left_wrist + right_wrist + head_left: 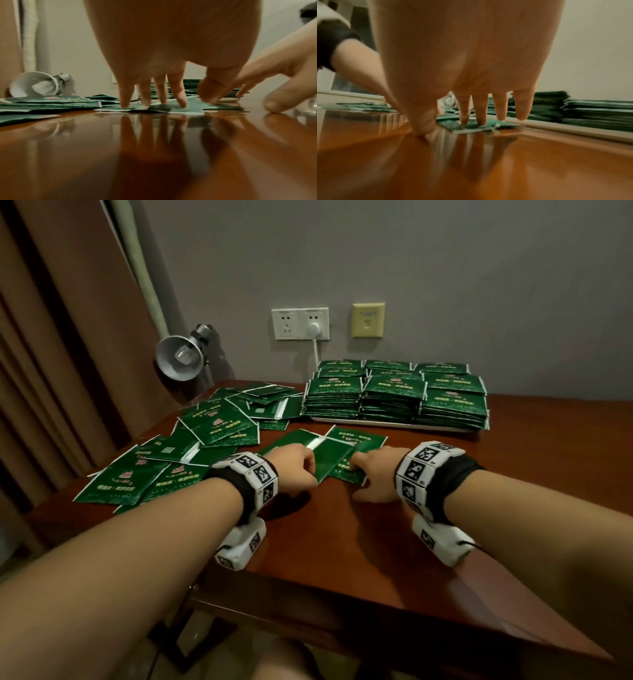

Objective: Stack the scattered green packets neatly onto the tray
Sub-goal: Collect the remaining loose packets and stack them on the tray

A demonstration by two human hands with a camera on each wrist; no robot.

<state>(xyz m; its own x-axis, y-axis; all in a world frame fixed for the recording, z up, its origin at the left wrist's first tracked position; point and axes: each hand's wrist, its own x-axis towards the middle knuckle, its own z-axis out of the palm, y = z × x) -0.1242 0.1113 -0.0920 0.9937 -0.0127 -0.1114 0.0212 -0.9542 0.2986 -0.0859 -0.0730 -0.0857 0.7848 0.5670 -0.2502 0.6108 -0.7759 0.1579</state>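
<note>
While we look down from the head view, we see the green packets (212, 422) as flat, glossy dark green sachets with white edges and small light print, some face up and some turned over. Many lie scattered and overlapping on the left part of the bench (359, 542). Others are already in neat piles on the tray (394, 423), a pale flat tray at the far side near the wall, in several rows side by side.

A few packets (329, 453) lie in the middle of the bench, just before the tray. Our left hand (294, 470) and right hand (376, 479) rest on them from the two sides; the fingers are bent downward and the tips press on the packets, not closed around them.

The bench is reddish-brown wood, polished, and it mirrors the fingers. Behind it stands a grey wall with a white double socket (300, 323), one plug in it, and a yellowish plate (368, 320). A metal clamp lamp (181, 356) is at the left rear corner, beside a brown curtain (51, 337).

From the left wrist view we see the fingertips (181, 104) touching the packet surface, which the head view hides. The right wrist view shows two fingers (480, 119) down on a packet, two others raised a little, and the thumb on the wood; it is blurred.
</note>
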